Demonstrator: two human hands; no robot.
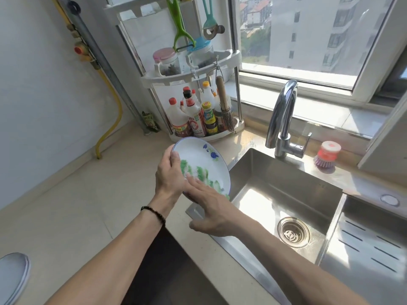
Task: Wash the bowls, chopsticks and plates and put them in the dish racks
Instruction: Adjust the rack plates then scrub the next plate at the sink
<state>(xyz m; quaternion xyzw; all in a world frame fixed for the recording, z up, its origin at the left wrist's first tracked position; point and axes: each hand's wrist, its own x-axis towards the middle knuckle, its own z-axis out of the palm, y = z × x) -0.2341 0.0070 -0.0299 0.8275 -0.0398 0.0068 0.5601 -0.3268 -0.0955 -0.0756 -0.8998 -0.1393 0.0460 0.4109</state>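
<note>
A white plate (198, 158) with a blue rim, blue flowers and green smears is tilted above the counter just left of the steel sink (275, 188). My left hand (170, 177) grips the plate's left edge, thumb on its face. My right hand (211, 208) lies with straight fingers on the lower part of the plate's face, over the green marks. Another white plate (12, 277) rests on the counter at the bottom left corner.
A chrome tap (283, 119) stands behind the sink, no water running. A red and purple dish brush (327, 154) sits on the ledge to its right. A corner shelf (198, 102) holds sauce bottles and jars. A slotted steel drain board (370, 245) is at the right.
</note>
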